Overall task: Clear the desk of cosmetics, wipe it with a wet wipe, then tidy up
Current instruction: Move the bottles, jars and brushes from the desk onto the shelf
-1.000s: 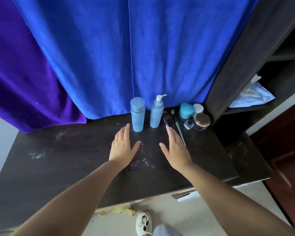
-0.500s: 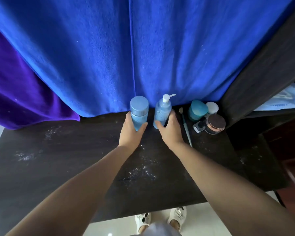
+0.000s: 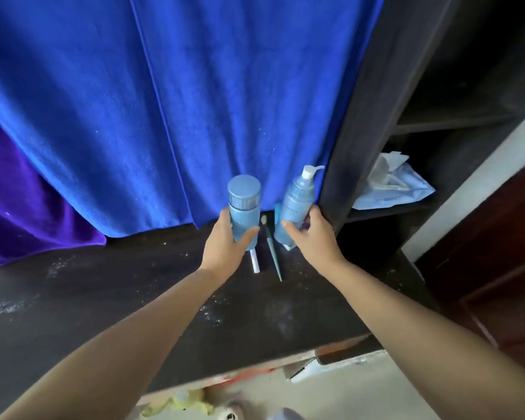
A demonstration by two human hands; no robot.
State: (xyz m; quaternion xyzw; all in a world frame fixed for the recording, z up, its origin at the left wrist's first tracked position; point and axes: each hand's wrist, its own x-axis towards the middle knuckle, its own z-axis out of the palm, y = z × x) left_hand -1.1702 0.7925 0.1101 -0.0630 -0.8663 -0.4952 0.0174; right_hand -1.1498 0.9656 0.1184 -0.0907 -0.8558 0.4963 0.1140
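Near shelf edge (image 3: 340, 165), pump bottle (image 3: 296, 201).

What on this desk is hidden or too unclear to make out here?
- Teal item, head view: mostly hidden behind the pump bottle.
- White stick: top hidden under the left hand and capped bottle.
- Pump bottle's label: too blurred to read.
- Wipes pack: print too small.
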